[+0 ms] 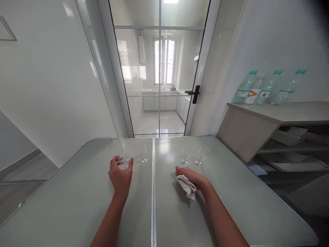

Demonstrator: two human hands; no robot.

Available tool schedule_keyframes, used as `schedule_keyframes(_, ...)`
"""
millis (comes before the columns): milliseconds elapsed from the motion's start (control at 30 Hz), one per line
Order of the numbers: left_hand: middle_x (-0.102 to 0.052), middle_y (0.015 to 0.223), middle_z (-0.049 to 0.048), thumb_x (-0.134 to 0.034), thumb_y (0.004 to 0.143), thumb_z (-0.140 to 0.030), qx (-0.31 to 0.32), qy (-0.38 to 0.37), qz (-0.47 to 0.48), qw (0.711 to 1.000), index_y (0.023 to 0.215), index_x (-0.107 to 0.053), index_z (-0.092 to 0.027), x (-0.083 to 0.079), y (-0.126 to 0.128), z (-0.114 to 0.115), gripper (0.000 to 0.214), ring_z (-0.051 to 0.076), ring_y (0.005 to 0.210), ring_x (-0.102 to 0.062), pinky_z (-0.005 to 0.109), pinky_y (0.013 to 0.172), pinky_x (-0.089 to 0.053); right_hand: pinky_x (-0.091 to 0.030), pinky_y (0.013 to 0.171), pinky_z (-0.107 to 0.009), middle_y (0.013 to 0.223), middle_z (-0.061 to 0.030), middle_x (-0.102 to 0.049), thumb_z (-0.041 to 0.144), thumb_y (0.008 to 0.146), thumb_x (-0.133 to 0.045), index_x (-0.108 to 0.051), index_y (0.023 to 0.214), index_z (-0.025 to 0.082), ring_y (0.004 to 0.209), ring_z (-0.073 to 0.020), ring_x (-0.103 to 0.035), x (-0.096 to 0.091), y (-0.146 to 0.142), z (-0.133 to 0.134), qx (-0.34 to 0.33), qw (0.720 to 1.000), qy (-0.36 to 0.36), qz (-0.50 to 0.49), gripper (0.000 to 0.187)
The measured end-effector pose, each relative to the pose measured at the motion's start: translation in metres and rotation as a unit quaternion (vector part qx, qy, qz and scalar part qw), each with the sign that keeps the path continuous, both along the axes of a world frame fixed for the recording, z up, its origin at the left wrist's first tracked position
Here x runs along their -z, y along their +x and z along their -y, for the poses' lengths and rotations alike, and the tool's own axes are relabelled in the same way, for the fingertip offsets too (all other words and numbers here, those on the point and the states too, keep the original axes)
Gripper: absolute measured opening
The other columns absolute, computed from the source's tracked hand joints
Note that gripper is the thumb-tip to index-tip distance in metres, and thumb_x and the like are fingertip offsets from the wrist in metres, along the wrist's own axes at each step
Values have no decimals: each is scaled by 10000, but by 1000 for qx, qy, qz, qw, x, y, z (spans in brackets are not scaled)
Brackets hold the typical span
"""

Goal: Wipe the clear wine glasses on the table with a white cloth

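My left hand is at a clear stemmed glass on the left half of the table. Its thumb and fingers are spread to either side of the glass; whether they touch it I cannot make out. Just right of that glass stands another clear stemmed glass, upright. My right hand is closed on a pale crumpled cloth, which hangs below the fingers. Beyond this hand, two more stemmed glasses stand upright side by side, a nearer-to-centre glass and a right-hand glass.
The grey-green table has a metal seam down its middle. A glass-paned door stands beyond the far edge. To the right, a shelf unit carries several plastic bottles with green caps, and papers lie on its lower shelves.
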State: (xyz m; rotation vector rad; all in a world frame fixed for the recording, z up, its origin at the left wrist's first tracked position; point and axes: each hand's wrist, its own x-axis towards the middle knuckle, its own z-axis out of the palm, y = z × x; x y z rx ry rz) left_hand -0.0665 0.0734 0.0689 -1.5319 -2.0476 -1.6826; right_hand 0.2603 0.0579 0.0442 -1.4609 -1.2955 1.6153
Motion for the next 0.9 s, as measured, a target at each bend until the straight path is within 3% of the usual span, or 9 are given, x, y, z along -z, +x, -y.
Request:
schedule_keyframes(100,-652,1121,77,-738,828,-457,99,65,-5,993,1263,-517,-197,-3,12,6,553,214,900,-699,369,847,-538,-394,570,-222,735,31,-513,743,779,-632,-624,895,189,615,-112,-443,-10,-17,8,-67,981,-17,-179,566)
schedule_keyframes(200,-620,1112,74,-710,861,-437,209,58,5,976,1297,-524,-202,5,26,8,529,161,778,-687,321,763,-569,-427,635,-214,906,9,-572,556,651,-842,-633,1005,206,740,-131,-525,-15,-25,12,-128,968,-8,-217,540)
schedule_keyframes(300,-613,1066,58,-712,862,-439,267,30,-39,962,1309,-533,-223,17,40,11,528,113,639,-612,290,675,-567,-436,673,-214,980,11,-595,323,622,-869,-643,1048,223,797,-140,-555,-12,-29,11,-114,969,14,-220,492)
schedule_keyframes(467,-613,1139,78,-688,882,-436,298,-4,-121,947,1369,-535,-267,28,53,17,537,107,657,-609,269,662,-565,-432,681,-246,835,-17,-621,289,726,-704,-703,869,167,747,-158,-542,1,-35,1,-20,971,47,-235,187)
schedule_keyframes(600,-624,1167,86,-677,887,-440,302,-12,-141,943,1372,-547,-275,32,55,17,529,117,674,-626,276,666,-566,-462,808,-302,931,-56,-676,333,793,-582,-762,883,178,911,-224,-591,0,-36,-1,46,971,135,-191,254)
schedule_keyframes(733,-621,1175,74,-686,883,-424,309,-17,-150,939,1384,-551,-292,36,54,16,536,118,689,-645,272,674,-565,-424,959,-338,1061,-39,-645,390,880,-523,-793,960,237,1059,-234,-565,-12,-34,3,31,975,212,-62,321)
schedule_keyframes(900,-620,1174,55,-695,876,-426,315,-22,-165,934,1404,-552,-331,41,53,14,555,116,694,-660,271,699,-572,-418,914,-314,988,-22,-599,402,906,-518,-781,941,236,950,-196,-557,-14,-37,3,1,966,257,-9,313)
